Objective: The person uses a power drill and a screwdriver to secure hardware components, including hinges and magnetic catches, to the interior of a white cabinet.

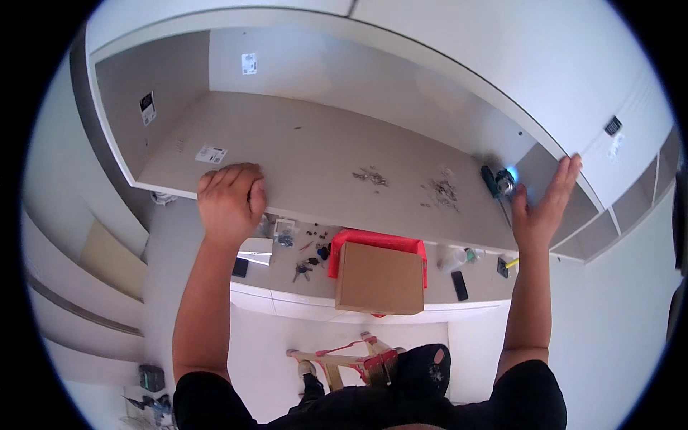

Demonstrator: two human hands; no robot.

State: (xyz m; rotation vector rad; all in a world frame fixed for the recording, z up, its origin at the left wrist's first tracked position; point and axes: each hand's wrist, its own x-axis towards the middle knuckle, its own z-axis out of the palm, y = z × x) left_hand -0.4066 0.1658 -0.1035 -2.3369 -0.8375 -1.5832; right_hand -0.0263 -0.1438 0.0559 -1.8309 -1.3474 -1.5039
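Note:
My left hand (231, 197) rests with its fingers curled over the front edge of the open cabinet's shelf board (315, 143), near a white label (211, 154). My right hand (543, 209) has its fingers stretched out, with the tips against the cabinet's frame edge (566, 153) on the right. Just left of that hand, a lit lamp (505, 183) shines on the shelf beside a screwdriver (489, 180) with a dark teal handle. Two loose piles of small metal hardware, a smaller pile (371, 177) and a larger pile (443, 192), lie on the board.
On a lower counter sit a cardboard box (381, 278) over a red bag (418, 247), a dark phone (459, 285), a white box (256, 251) and scattered small parts (304, 269). Below stands a ladder (358, 362). Power tools (154, 405) lie at lower left.

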